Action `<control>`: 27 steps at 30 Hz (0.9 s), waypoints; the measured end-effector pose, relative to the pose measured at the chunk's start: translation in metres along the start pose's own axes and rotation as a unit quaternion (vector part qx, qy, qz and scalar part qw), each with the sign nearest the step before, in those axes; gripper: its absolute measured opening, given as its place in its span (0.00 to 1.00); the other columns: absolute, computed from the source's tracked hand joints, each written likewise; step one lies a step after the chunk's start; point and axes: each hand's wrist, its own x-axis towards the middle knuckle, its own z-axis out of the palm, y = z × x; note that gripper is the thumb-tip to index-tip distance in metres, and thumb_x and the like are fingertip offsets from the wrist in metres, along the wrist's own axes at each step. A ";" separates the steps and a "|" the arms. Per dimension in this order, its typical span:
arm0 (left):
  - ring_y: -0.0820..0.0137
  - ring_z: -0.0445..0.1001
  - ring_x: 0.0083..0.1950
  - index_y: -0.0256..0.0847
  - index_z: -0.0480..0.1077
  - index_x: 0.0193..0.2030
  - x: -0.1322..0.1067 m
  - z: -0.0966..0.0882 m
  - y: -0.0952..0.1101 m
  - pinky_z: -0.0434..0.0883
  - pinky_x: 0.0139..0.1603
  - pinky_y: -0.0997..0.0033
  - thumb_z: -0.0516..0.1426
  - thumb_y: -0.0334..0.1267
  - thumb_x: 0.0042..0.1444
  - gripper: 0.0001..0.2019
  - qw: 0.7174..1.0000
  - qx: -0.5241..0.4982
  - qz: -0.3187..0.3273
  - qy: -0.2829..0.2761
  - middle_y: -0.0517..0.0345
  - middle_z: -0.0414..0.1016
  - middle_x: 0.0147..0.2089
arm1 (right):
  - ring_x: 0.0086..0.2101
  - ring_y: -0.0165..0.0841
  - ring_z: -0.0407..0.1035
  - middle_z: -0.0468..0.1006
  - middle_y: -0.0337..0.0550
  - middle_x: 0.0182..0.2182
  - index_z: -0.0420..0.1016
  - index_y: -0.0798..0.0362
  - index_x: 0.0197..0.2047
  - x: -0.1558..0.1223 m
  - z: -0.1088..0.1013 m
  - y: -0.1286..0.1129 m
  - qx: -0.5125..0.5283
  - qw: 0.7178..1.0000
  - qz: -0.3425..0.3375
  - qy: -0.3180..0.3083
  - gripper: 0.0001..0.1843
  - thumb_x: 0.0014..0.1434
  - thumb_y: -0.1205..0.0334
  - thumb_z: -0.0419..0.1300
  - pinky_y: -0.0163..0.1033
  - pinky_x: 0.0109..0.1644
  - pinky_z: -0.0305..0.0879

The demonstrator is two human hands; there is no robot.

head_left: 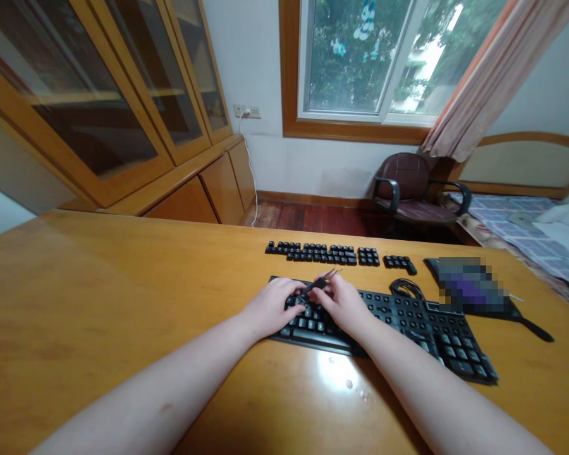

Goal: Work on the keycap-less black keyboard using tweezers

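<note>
A black keyboard (408,322) lies on the wooden desk (99,297) in front of me. My left hand (270,304) rests on its left end, fingers curled down onto the keys. My right hand (342,302) sits beside it over the keys, fingers pinched round a small wire keycap puller (326,279) with a black keycap in it. Rows of loose black keycaps (334,254) lie in a line on the desk just beyond the keyboard. The keyboard's coiled cable (406,289) rests at its far edge.
A dark pad with a blurred object (474,287) lies right of the keyboard. Glass-door wooden cabinets (123,114) stand at the left. Behind the desk are a brown armchair (410,189), a window (374,57), a curtain (478,88) and a bed (526,221).
</note>
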 end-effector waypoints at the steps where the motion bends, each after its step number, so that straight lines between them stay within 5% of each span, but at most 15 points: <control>1: 0.64 0.69 0.46 0.42 0.67 0.48 0.000 0.001 0.000 0.67 0.48 0.63 0.59 0.39 0.51 0.16 1.000 0.000 0.002 0.004 0.54 0.71 0.43 | 0.31 0.34 0.76 0.79 0.42 0.29 0.63 0.52 0.42 0.000 0.001 0.000 0.000 1.000 0.000 -0.006 0.08 0.58 0.62 0.55 0.39 0.37 0.71; 11: 0.64 0.68 0.45 0.41 0.68 0.44 0.000 0.006 0.002 0.66 0.47 0.63 0.59 0.39 0.52 0.12 1.000 0.013 0.025 0.009 0.55 0.72 0.42 | 0.31 0.33 0.75 0.79 0.43 0.30 0.68 0.53 0.42 -0.004 0.004 -0.007 -0.033 0.999 -0.030 -0.022 0.07 0.60 0.64 0.53 0.37 0.35 0.71; 20: 0.66 0.69 0.42 0.40 0.72 0.40 0.002 0.008 0.008 0.65 0.45 0.65 0.56 0.38 0.55 0.08 0.997 0.014 0.075 -0.018 0.55 0.75 0.37 | 0.37 0.35 0.74 0.78 0.48 0.36 0.69 0.55 0.43 -0.016 -0.008 -0.020 -0.242 0.931 -0.269 -0.051 0.09 0.61 0.65 0.50 0.40 0.43 0.69; 27: 0.67 0.70 0.40 0.41 0.74 0.37 0.002 0.011 0.010 0.66 0.44 0.66 0.57 0.38 0.54 0.06 0.998 0.013 0.066 0.007 0.57 0.76 0.36 | 0.35 0.34 0.74 0.79 0.46 0.36 0.69 0.53 0.43 -0.018 -0.007 -0.011 -0.207 0.929 -0.304 0.027 0.09 0.60 0.67 0.52 0.39 0.41 0.71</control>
